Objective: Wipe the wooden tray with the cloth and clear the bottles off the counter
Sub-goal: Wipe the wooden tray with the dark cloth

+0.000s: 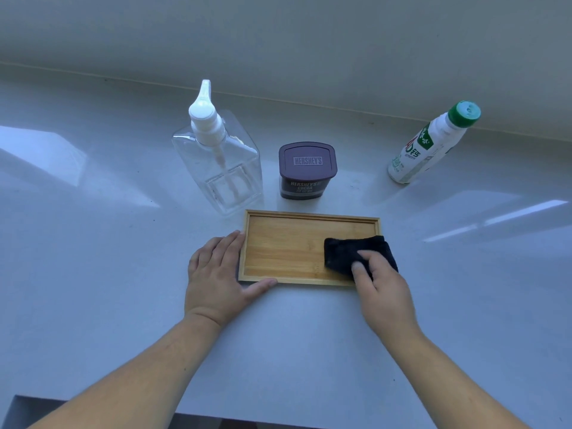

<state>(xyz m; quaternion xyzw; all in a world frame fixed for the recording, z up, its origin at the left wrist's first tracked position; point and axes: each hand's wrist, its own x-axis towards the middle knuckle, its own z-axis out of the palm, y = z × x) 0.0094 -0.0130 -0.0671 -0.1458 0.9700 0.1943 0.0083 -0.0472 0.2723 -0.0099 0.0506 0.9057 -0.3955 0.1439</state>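
A shallow wooden tray (288, 246) lies flat on the pale counter in front of me. My left hand (219, 274) rests open against its left end, fingers along the edge and thumb at the near corner. My right hand (380, 289) presses a folded black cloth (349, 253) onto the tray's right end, fingers on top of it. Behind the tray stand a clear square pump bottle (219, 168) with a white pump, and far right a white bottle with a green cap (430, 147).
A dark brown cocoa tub (307, 171) stands just behind the tray, between the two bottles. The counter meets a wall (278, 41) at the back. Its near edge (93, 404) runs along the bottom of the view.
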